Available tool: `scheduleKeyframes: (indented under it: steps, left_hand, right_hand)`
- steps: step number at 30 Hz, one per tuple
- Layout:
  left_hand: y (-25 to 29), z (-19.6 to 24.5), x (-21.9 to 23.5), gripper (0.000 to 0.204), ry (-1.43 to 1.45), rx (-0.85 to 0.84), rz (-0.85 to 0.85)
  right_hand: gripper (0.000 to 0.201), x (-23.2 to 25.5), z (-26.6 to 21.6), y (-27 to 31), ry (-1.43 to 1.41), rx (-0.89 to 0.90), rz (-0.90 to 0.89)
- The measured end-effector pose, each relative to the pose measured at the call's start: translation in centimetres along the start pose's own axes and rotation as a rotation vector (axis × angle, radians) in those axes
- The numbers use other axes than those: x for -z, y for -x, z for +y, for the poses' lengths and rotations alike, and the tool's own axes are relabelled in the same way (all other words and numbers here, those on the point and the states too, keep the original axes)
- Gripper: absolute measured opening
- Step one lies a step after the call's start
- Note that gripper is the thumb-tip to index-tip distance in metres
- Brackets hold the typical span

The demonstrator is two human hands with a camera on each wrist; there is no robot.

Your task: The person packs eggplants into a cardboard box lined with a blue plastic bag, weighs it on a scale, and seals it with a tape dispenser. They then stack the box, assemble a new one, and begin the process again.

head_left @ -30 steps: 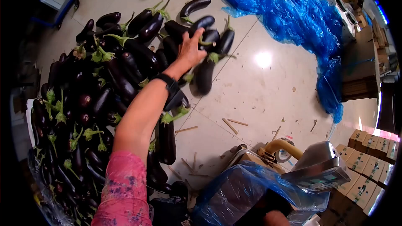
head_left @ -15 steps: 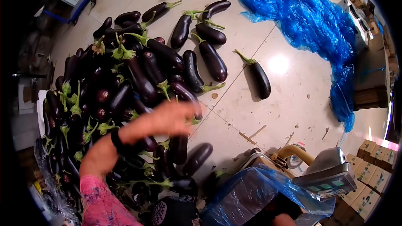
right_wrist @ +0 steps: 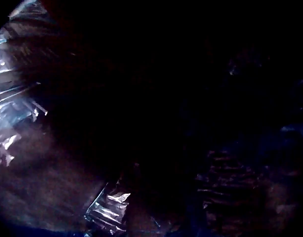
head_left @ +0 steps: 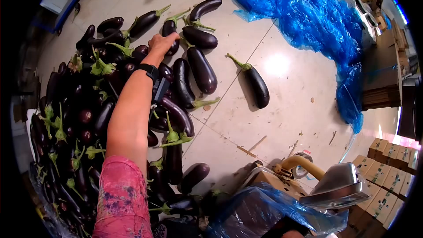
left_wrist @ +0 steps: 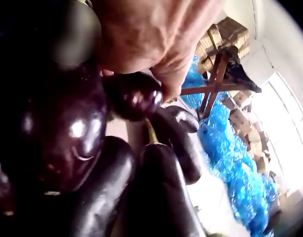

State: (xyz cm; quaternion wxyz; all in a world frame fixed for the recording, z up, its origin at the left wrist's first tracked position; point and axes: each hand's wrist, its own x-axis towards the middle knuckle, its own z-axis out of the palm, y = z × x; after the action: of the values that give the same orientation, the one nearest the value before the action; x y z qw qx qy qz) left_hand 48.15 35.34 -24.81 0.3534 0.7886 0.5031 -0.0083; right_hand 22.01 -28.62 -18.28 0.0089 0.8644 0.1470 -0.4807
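My left hand (head_left: 163,44) reaches to the far side of the eggplant pile and grips a dark purple eggplant (head_left: 168,29), its green stem pointing away. In the left wrist view the back of the hand (left_wrist: 146,34) covers most of the fingers, and the rounded end of that eggplant (left_wrist: 137,96) shows beneath it. Other eggplants lie close by, including a plump one (head_left: 202,70) and a slimmer one (head_left: 181,81). My right hand is hidden in the box lined with blue film (head_left: 246,209); the right wrist view is nearly black, with glints of plastic film (right_wrist: 109,212).
One eggplant (head_left: 256,86) lies apart on the tiled floor (head_left: 229,119), among stem scraps. Crumpled blue film (head_left: 299,13) spreads at the back right. A metal scale head (head_left: 337,185) stands beside the lined box, and stacked cartons (head_left: 379,185) are at the right.
My left hand drew back toward me from the pile's right edge, then reached out again to another eggplant. One eggplant now lies alone farther right; another appears near the box.
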Motion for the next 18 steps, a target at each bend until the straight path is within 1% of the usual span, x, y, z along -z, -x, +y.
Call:
scheduleKeyframes:
  steps: [1, 2, 3, 5, 7, 8, 9, 11, 14, 15, 17, 18]
  left_hand:
    - [0.0, 0.3, 0.5, 0.074, 0.187, 0.033, -0.009]
    - [-0.2, 1.0, 0.4, 0.069, 0.303, 0.014, 0.103]
    - [-0.2, 1.5, 0.5, 0.072, 0.245, 0.020, 0.098]
    - [-0.1, 3.6, -0.5, 0.072, 0.171, 0.010, 0.305]
    - [0.6, 6.3, -0.9, 0.071, 0.092, 0.121, 0.253]
    - [-0.5, 6.8, -1.3, 0.069, -0.104, 0.034, 0.193]
    - [-0.7, 7.4, -1.4, 0.071, -0.057, 0.055, 0.075]
    - [1.0, 8.3, -2.7, 0.071, -0.142, -0.014, 0.200]
    - [2.7, 8.1, -2.9, 0.072, -0.329, -0.224, 0.291]
    - [2.5, 7.5, -2.7, 0.071, -0.315, -0.337, 0.271]
    - [1.1, 5.0, -2.7, 0.072, -0.283, -0.567, 0.226]
    - [1.0, 3.3, -2.6, 0.072, -0.211, -0.747, 0.233]
  right_hand:
    - [0.030, 0.0, -0.1, -0.2, 0.000, 0.000, -0.003]
    - [0.030, 0.1, -0.3, -0.4, -0.001, -0.003, -0.004]
    - [0.030, 0.1, -0.3, -0.5, 0.000, -0.007, -0.006]
    - [0.030, 0.1, -0.4, -0.5, -0.001, -0.010, -0.005]
    - [0.030, 0.0, -0.4, -0.4, 0.003, -0.014, -0.009]
    - [0.030, 0.2, -0.4, -0.6, 0.003, -0.013, -0.009]
    - [0.030, 0.2, -0.4, -0.6, 0.001, -0.015, -0.008]
    - [0.030, 0.1, -0.2, -0.5, -0.001, -0.021, -0.010]
    - [0.030, 0.0, -0.2, -0.3, -0.010, -0.026, -0.012]
    - [0.030, 0.0, -0.2, -0.3, -0.009, -0.023, -0.012]
    - [0.030, -0.1, -0.2, -0.2, -0.012, -0.024, -0.007]
    - [0.030, -0.2, -0.2, -0.3, -0.011, -0.019, -0.007]
